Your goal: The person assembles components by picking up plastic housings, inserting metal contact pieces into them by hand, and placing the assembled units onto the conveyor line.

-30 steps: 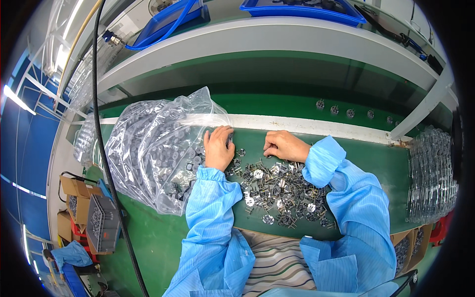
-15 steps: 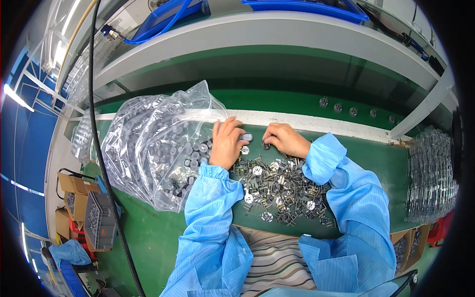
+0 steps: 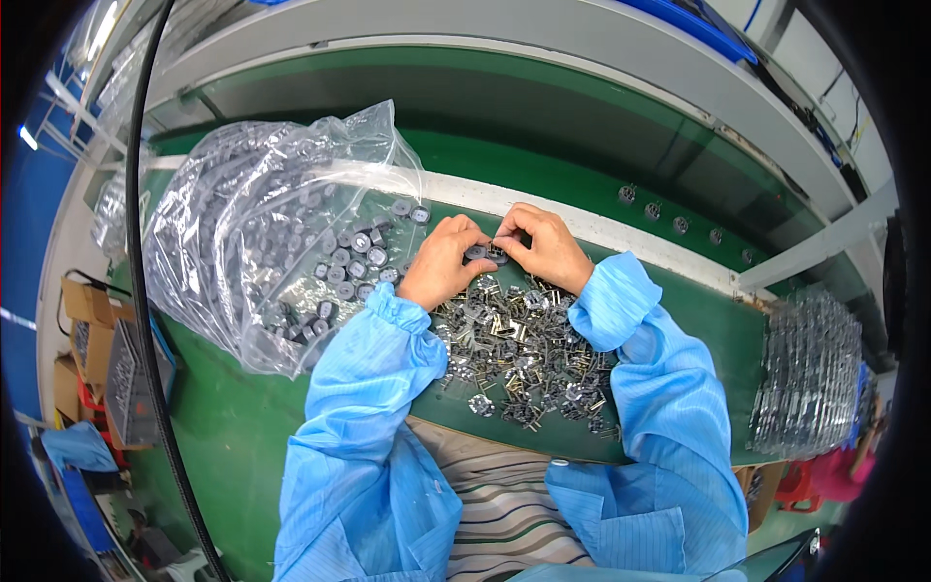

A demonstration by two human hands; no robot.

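Both of my hands meet above the far edge of a pile of small pinned metal-and-plastic parts (image 3: 524, 339). My left hand (image 3: 444, 264) is closed on a dark grey round cap (image 3: 475, 252). The fingers of my right hand (image 3: 546, 248) pinch a small pinned part (image 3: 496, 249), brought right up against the cap; whether the two are joined is hidden by the fingertips. Left of my left hand, a clear plastic bag (image 3: 242, 223) lies with its mouth towards me, and many grey caps (image 3: 361, 242) spill from it onto the green table.
A stack of clear plastic trays (image 3: 810, 373) stands at the right end of the table. Several pinned parts (image 3: 653, 210) stand in a row behind the white strip (image 3: 621, 233). A grey shelf beam (image 3: 465, 24) crosses above. A black cable (image 3: 145, 291) hangs at the left.
My hands have come together, bringing the cap and the pinned part next to each other. The whole view has shifted and turned slightly.
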